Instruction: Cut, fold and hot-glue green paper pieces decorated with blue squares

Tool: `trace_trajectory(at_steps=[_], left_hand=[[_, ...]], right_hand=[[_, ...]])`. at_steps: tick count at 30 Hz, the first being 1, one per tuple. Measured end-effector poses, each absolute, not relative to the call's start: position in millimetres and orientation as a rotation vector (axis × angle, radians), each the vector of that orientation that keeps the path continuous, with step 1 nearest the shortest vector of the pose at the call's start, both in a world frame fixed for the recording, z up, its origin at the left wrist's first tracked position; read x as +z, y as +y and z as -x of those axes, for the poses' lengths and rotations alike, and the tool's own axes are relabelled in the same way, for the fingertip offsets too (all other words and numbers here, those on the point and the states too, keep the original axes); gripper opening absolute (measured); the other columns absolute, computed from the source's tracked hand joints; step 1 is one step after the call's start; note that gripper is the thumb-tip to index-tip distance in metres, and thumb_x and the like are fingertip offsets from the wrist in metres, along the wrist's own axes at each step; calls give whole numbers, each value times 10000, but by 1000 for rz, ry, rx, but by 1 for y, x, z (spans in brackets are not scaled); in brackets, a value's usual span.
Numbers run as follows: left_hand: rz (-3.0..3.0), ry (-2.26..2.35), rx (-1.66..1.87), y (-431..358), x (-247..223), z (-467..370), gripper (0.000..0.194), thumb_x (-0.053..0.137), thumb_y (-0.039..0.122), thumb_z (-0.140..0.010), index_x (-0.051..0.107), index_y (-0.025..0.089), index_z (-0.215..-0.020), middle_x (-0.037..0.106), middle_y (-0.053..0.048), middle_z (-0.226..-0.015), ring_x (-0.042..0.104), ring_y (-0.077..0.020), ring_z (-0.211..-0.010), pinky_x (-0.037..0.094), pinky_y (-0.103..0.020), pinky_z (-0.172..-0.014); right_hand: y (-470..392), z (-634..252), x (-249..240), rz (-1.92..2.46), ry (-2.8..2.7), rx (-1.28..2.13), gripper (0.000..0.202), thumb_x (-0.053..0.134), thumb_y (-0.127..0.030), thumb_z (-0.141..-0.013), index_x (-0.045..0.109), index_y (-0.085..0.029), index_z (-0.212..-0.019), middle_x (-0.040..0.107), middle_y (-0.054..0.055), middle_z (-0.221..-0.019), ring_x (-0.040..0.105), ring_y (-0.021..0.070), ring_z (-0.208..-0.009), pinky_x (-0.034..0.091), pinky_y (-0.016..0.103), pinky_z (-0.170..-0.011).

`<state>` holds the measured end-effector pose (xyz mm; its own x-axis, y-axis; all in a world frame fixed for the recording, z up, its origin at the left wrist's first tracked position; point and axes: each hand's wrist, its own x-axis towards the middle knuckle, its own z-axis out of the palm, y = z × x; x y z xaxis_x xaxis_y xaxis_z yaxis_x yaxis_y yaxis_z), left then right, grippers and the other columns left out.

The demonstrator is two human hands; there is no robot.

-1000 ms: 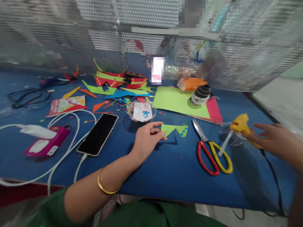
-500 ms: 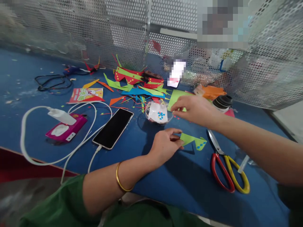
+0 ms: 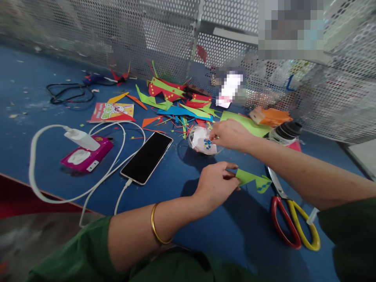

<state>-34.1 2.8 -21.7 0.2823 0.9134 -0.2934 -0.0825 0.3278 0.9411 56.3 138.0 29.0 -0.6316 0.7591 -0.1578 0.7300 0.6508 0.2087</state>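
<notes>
Between the fingertips of my left hand [image 3: 217,182] is a cut piece of green paper [image 3: 253,180], with small blue squares stuck near its far end. My right hand [image 3: 227,134] reaches over the right side of a clear bowl [image 3: 192,147], fingers pinched together at the small blue paper squares [image 3: 207,144]. These squares lie on white paper [image 3: 199,135] in the bowl. Whether a square is between the right fingertips is too small to make out. To the right, scissors [image 3: 283,199] with one red and one yellow handle lie under my right forearm.
A black-screened phone [image 3: 147,158] on a white cable and a magenta power adapter [image 3: 88,154] lie at left. Behind the bowl are coloured paper scraps [image 3: 179,109], a lit phone [image 3: 230,89] and a perforated metal screen [image 3: 164,31]. A black-capped bottle [image 3: 286,132] stands at right.
My right hand has moved left and down from beside the bowl to the squares inside it. My left hand still holds the green paper. The whole view has shifted slightly.
</notes>
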Motion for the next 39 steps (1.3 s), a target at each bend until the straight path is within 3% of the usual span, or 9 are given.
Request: trace_trajectory(at_steps=[16, 23, 28, 33, 39], left_hand=[[-1048, 1092, 853, 2, -22, 34, 375, 635, 48, -738, 712, 134, -1095, 761, -33, -761, 735, -189, -671, 552, -273, -664], [-1051, 1088, 851, 2, -23, 35, 379, 639, 56, -745, 707, 129, -1111, 752, -31, -754, 734, -184, -674, 544, -259, -650], [-1057, 1079, 859, 3, -25, 35, 375, 643, 42, -749, 700, 127, -1110, 744, -22, -743, 733, -178, -663, 540, -255, -641], [-1006, 1073, 897, 8, -27, 34, 355, 687, 57, -767, 694, 124, -1115, 758, -41, -797, 723, -158, -615, 532, -246, -613], [-941, 1088, 960, 10, -18, 36, 297, 712, 60, -783, 703, 119, -1073, 763, -54, -825, 710, -141, -590, 540, -244, -606]], right_hand=[[137, -56, 29, -1147, 2733, 179, 227, 590, -180, -813, 799, -248, -873, 756, 42, -950, 635, 193, -837, 341, 315, -703], [135, -63, 32, -1274, 2841, -38, 209, 594, -166, -758, 788, -240, -772, 759, 21, -881, 622, 178, -742, 360, 291, -633], [137, -66, 32, -1439, 2851, -137, 213, 595, -162, -755, 793, -224, -805, 751, 14, -833, 637, 168, -710, 391, 270, -600], [125, -82, 50, -1775, 2858, -769, 101, 674, -192, -730, 773, -212, -743, 708, -7, -662, 590, 141, -602, 421, 276, -578], [64, -102, 63, -2154, 2785, -1459, 142, 711, -324, -724, 743, -188, -748, 678, 12, -679, 554, 132, -615, 426, 279, -585]])
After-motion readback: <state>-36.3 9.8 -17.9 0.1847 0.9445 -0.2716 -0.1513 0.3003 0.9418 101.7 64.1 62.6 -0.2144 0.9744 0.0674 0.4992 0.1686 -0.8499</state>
